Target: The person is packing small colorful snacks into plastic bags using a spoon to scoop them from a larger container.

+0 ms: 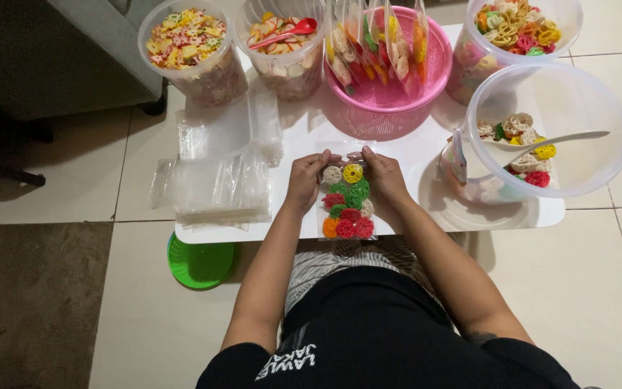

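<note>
Bright snacks on a white bench (426,155)

Red, green, yellow, orange and cream wheel-shaped crackers (348,202); pink plastic lattice basket (404,94); round green plastic lid (199,263).

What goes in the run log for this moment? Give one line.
left hand and right hand: pinching top of clear bag of coloured wheel crackers | bag flat on white table | pink basket behind

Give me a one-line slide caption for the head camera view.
Both hands, left hand and right hand, hold the top of a clear bag of colourful wheel crackers on a white table.
</note>
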